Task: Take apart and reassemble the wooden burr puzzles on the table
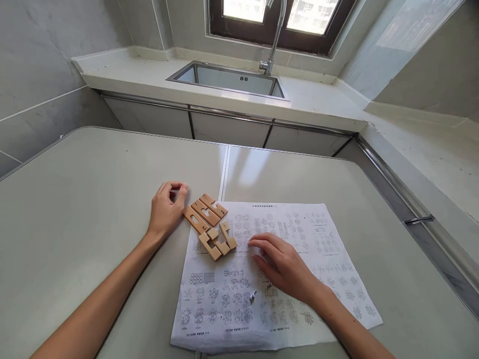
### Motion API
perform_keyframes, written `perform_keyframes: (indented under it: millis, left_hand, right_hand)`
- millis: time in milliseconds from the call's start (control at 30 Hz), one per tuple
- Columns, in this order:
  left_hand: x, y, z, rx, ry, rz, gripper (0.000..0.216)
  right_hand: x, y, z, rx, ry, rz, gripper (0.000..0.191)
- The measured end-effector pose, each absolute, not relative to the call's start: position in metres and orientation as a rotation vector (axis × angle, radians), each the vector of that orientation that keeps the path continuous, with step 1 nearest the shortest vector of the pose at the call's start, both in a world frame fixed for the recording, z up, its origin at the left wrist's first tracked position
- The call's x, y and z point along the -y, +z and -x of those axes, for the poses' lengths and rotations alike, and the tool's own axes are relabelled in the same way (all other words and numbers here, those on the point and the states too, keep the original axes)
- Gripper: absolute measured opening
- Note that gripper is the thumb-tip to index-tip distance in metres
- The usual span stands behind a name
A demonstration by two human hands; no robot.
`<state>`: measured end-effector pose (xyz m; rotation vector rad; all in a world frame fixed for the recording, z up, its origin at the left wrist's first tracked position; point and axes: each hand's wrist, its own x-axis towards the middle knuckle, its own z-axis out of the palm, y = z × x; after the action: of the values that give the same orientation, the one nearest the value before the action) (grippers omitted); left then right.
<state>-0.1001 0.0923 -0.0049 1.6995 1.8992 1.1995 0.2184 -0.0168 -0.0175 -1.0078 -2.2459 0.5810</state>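
Just left of a small group of wooden puzzle pieces, my left hand (168, 208) rests on the table with its fingers curled in and thumb tip against them; nothing shows in it. Three flat pieces lie side by side: one with an oval slot (196, 219), a middle one with a cut-out (206, 211) and a notched one (214, 205). Dark marks are on some of them. Below these are several paler notched pieces (209, 247), close together on the printed sheet. My right hand (279, 262) lies over the sheet, right of the pieces, fingers loosely bent and apart from the thumb, holding nothing.
The white paper sheet (217, 336), covered in small line diagrams, is torn in places. It lies on a pale table (93, 199) with a seam down the middle. Behind stand a counter with a sink (232, 77), a tap (275, 45) and a window.
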Motion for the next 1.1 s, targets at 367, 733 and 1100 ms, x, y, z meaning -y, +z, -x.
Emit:
perform_keyframes:
  millis: [367,733,1100]
  left_hand:
    - [-0.091,-0.007,0.097,-1.886,1.103,-1.759,0.032]
    - [-0.089,-0.006,0.099,-1.883,1.098,-1.769,0.031]
    - [-0.09,-0.008,0.099,-1.911,1.066,-1.805,0.031]
  right_hand:
    - [0.016,-0.011,-0.219,2.175,0.715,1.073,0.023]
    - [-0.004,0.002,-0.267,2.141,0.7,1.255,0.021]
    - [-0.016,-0.02,-0.288,1.873,0.716,1.469,0.032]
